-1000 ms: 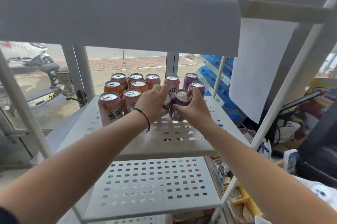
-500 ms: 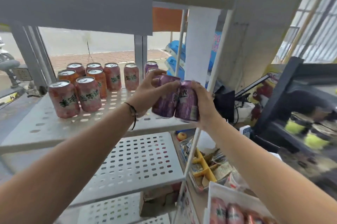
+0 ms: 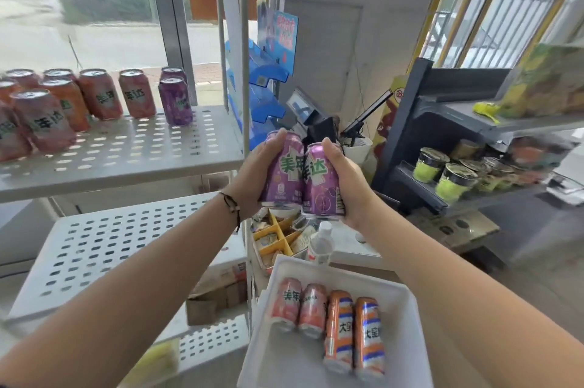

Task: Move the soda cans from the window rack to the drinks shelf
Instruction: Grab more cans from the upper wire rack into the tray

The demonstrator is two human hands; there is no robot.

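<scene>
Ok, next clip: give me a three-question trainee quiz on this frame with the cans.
1. True or false: each hand grips one purple can.
2. How many purple cans remain on the window rack? A) none B) two C) four
3. Fill in: the white tray below the hands holds ___ cans lying down.

Key: 1. True; the left hand grips one purple can, the right hand the other purple can. 2. B, the rack's purple cans. 3. Four.

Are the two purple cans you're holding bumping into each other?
Touching. The head view shows the left purple can and the right purple can pressed side by side.
</scene>
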